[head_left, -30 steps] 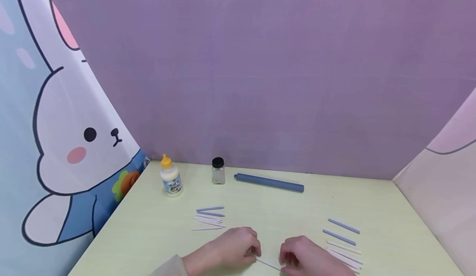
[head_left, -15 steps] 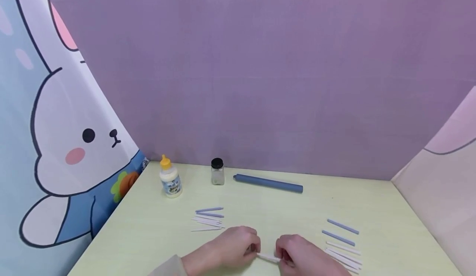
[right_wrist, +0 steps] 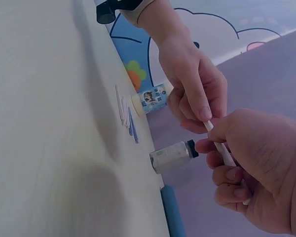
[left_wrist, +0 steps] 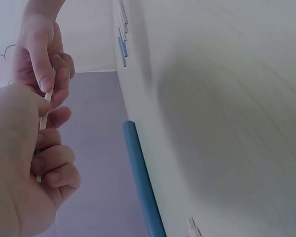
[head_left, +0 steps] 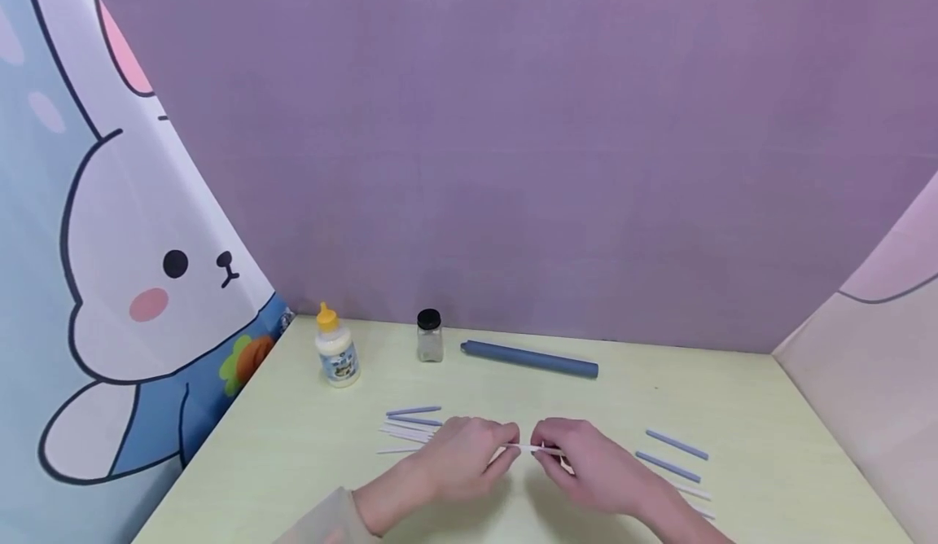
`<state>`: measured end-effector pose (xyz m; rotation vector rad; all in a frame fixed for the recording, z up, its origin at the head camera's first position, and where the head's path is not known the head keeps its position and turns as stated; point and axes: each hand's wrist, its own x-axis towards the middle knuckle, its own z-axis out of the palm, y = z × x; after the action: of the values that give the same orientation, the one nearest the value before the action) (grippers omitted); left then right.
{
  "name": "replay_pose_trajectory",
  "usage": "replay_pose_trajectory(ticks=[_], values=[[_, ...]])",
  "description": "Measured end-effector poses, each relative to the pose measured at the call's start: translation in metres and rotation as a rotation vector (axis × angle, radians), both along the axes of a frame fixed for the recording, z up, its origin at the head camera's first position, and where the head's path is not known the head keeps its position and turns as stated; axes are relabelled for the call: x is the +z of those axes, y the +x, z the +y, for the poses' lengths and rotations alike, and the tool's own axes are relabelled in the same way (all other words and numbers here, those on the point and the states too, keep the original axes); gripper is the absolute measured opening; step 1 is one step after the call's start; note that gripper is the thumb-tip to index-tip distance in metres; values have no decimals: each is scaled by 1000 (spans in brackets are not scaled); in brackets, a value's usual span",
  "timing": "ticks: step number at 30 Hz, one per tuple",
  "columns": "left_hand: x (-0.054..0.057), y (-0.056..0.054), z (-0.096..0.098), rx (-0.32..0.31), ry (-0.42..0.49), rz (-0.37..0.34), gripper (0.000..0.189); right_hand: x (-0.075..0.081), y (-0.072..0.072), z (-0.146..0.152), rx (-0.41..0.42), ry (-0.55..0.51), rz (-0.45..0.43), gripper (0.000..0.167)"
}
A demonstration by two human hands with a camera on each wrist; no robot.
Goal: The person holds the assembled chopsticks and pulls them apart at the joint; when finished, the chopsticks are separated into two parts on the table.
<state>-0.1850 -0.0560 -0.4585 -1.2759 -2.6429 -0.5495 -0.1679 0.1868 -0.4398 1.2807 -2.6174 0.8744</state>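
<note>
A thin white paper stick (head_left: 526,448) is held level above the table between both hands. My left hand (head_left: 469,456) pinches one end of it with thumb and fingers. The other part is gripped by my right hand (head_left: 586,464), whose curled fingers wrap the stick (right_wrist: 226,155) in the right wrist view. Thumbs and fingertips of both hands meet closely along it. Left of the hands lies a group of white sticks (head_left: 405,432) and blue sticks (head_left: 414,410), partly covered by my left hand. On the right, blue sticks (head_left: 676,445) lie above white sticks (head_left: 692,492) half hidden by my right forearm.
At the back left stand a white glue bottle (head_left: 339,357) with a yellow cap and a small clear jar (head_left: 430,340) with a black lid. A thick blue rod (head_left: 529,358) lies near the table's back edge, before a purple cloth backdrop (head_left: 513,161).
Both hands have risen off the tabletop with the white stick and moved away from the person. The right hand has closed in toward the left one.
</note>
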Motion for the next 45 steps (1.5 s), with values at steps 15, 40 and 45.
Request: replay_pose_trajectory(ticks=[15, 40, 45], values=[[-1, -2, -2, -65, -54, 135, 24, -2, -1, 6, 65, 6, 127, 18], [8, 0, -5, -170, 4, 99, 26, -1, 1, 13, 108, 27, 273, 13], [8, 1, -4, -167, 23, 109, 26, -1, 1, 14, 104, 18, 277, 14]])
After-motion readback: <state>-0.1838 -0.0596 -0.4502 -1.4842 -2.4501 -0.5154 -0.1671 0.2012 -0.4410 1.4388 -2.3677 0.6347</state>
